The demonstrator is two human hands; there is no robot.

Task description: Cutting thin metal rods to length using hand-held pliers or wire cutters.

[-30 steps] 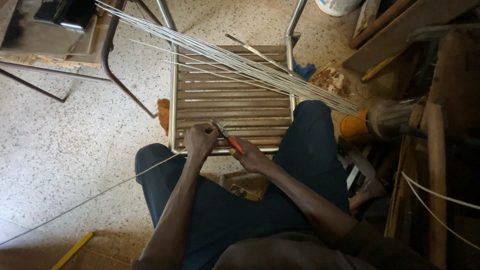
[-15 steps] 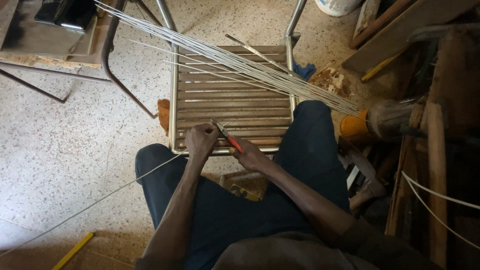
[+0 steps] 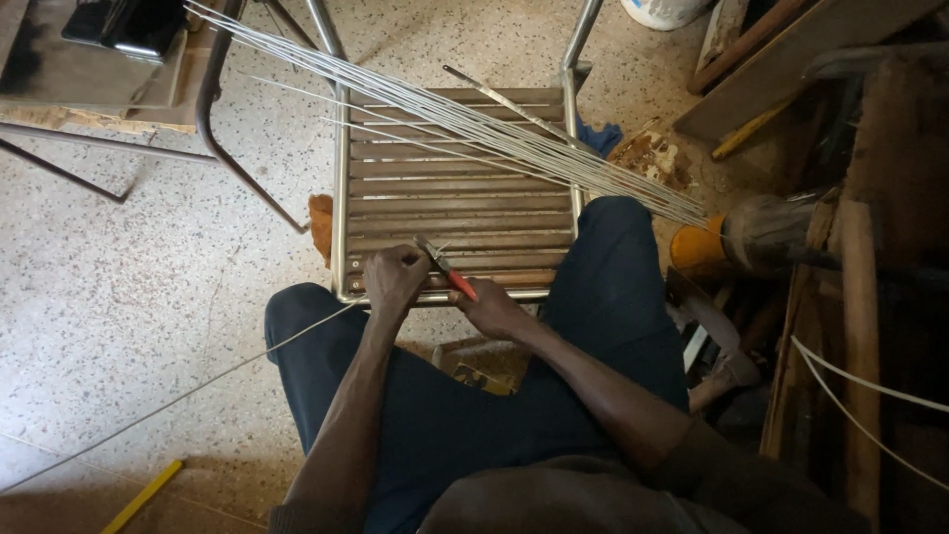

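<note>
My left hand (image 3: 393, 280) is fisted on a thin wire (image 3: 178, 398) at the near edge of the chair frame (image 3: 342, 198); my right hand (image 3: 491, 309) grips red-handled pliers (image 3: 447, 272) on it, I think. Slats cover the seat, yet a bundle of rods (image 3: 465, 124) lies unused.

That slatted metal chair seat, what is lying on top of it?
A bundle of thin metal rods lies slantwise across the slatted seat. At its near edge, the left hand and the right hand with red-handled pliers cover what is worked on.
</note>
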